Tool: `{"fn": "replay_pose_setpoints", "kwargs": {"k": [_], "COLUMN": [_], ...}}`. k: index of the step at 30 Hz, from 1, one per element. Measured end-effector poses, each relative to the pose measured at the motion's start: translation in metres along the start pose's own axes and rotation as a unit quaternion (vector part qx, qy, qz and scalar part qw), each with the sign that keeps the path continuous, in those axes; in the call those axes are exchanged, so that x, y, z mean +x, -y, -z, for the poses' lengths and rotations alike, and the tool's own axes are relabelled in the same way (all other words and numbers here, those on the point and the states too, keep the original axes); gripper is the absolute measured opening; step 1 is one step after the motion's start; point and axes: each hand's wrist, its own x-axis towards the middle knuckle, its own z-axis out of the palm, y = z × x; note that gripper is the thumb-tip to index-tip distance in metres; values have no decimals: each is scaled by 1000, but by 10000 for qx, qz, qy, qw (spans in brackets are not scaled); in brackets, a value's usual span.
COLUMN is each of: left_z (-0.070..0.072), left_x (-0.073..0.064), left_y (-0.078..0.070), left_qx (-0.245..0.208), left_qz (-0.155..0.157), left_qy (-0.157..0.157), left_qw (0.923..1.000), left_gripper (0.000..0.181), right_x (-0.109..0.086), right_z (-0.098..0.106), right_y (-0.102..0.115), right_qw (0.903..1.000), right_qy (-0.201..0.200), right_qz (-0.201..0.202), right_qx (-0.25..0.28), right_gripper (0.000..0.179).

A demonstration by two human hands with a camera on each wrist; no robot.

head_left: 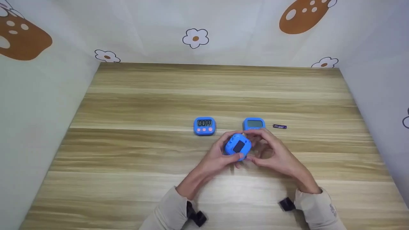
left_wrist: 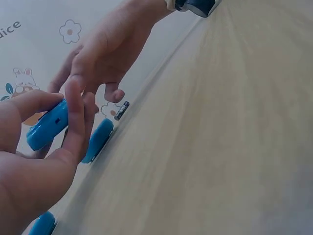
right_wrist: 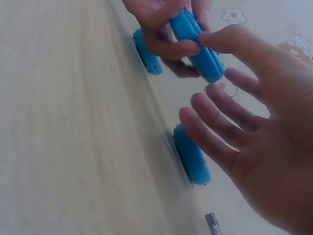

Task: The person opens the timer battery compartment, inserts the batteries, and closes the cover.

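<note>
A blue digital timer with a dark rectangle on its upturned side is held up over the table. My left hand grips it, thumb on the upturned side and fingers underneath. Across from it, my right hand has its thumb and index finger at the timer's edge, with the other fingers spread loosely, as the right wrist view shows. Just beyond the hands lies a second blue timer with a blank screen. To its left, a third blue timer reads zeros above pink buttons.
A small dark battery lies right of the blank-screen timer. The wood-grain table is bounded by pale walls with flower prints at the back and sides. Black wrist-worn devices sit at both sleeves.
</note>
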Motion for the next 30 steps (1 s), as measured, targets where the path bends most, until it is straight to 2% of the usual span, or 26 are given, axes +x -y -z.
{"fn": "replay_pose_setpoints", "kwargs": {"k": [5, 12, 20, 26, 28, 30], "left_z": [4, 7, 10, 11, 11, 11], "left_x": [-2, -6, -3, -3, -2, -2], "left_y": [-3, -5, -5, -5, -5, -5], "left_qx": [971, 2276, 2738, 3011, 3222, 3583], "left_qz": [-40, -66, -617, -646, -726, -943], "left_qy": [297, 367, 297, 363, 324, 240], "left_qw": [9948, 9730, 9594, 9507, 9433, 9285], "left_gripper": [78, 76, 70, 74, 73, 72], "right_x": [-2, -2, -1, -1, -2, -2], "right_z": [1, -1, -1, -2, -3, -3], "right_y": [0, 2, 0, -1, -2, -4], "right_qw": [9990, 9969, 9959, 9962, 9963, 9970], "right_qy": [356, 521, 469, 418, 390, 329], "right_qz": [-228, -559, -753, -685, -657, -553], "right_qx": [-145, -179, -197, -340, -390, -424], "right_gripper": [72, 65, 57, 55, 55, 56]}}
